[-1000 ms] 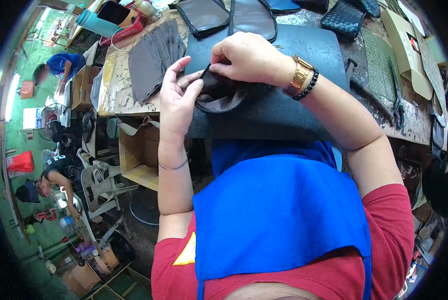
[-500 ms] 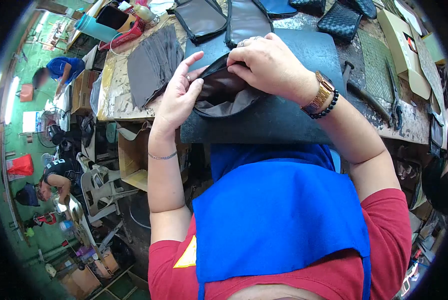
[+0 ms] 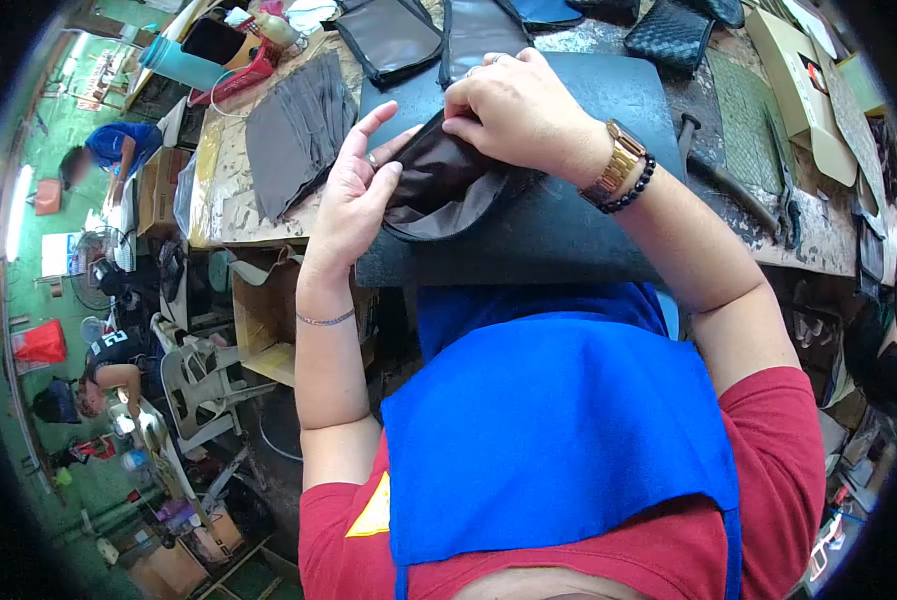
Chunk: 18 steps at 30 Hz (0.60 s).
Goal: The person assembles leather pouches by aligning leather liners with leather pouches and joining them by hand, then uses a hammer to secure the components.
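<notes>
A dark zippered pouch [image 3: 457, 192] gapes open above a black slab [image 3: 569, 235], its brown lining showing. My left hand [image 3: 351, 200] grips its left edge between thumb and fingers, with the index finger raised. At the far rim, my right hand [image 3: 521, 112] pinches the edge with thumb and fingertips. Just beyond the slab lie flat dark pouches [image 3: 389, 38] with black zipper borders. To the left rests a pile of dark fabric pieces [image 3: 291, 135].
A hammer [image 3: 734, 190], shears [image 3: 787, 190] and a green textured sheet [image 3: 739, 120] lie on the right, near an open cardboard box [image 3: 804, 90]. Woven black pouches [image 3: 669, 38] sit behind. A teal bottle [image 3: 184, 62] stands back left. Two people [image 3: 124, 150] work further left.
My right hand has shifted slightly left along the far rim, and that rim looks straighter. My left hand keeps its grip. The whole view has shifted a little.
</notes>
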Available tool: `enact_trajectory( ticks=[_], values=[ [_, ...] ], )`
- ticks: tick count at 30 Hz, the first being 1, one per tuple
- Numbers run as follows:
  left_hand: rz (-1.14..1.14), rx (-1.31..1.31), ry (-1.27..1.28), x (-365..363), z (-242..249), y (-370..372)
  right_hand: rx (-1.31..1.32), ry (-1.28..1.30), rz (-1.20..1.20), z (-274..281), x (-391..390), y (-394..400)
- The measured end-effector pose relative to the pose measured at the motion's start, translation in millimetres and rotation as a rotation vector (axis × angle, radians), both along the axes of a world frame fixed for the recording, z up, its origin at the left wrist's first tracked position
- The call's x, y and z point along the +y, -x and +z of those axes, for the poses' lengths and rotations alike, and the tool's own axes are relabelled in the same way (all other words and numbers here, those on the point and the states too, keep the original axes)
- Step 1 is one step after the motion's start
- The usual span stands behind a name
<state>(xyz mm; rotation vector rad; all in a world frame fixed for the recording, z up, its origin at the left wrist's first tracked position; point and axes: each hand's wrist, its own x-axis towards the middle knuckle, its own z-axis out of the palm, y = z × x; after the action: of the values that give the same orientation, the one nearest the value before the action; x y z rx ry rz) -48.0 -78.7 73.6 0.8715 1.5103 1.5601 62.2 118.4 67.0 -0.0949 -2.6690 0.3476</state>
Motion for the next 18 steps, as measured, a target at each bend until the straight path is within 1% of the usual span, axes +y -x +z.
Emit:
enact_trajectory(
  ticks=[6, 10, 13, 17, 18],
  values=[
    [-0.025, -0.043, 0.019, 1.7, 3.4, -1.5, -0.024, 0.009, 0.001, 0.9, 1.0, 2.7],
    [-0.025, -0.026, 0.048, 5.6, 5.3, 1.4, -0.019, -0.004, 0.006, -0.6, -0.1, 2.8],
    [0.035, 0.185, 0.121, 14.2, 10.3, -0.9, 0.018, -0.041, 0.016, -2.4, -1.5, 0.7],
    [0.068, 0.523, 0.288, 30.3, 24.7, -2.8, 0.053, -0.117, 0.069, 1.7, -3.5, -7.3],
    [0.082, 0.612, 0.313, 32.4, 29.1, -4.2, 0.118, -0.119, 0.054, 2.7, -7.2, -13.4]
  ],
)
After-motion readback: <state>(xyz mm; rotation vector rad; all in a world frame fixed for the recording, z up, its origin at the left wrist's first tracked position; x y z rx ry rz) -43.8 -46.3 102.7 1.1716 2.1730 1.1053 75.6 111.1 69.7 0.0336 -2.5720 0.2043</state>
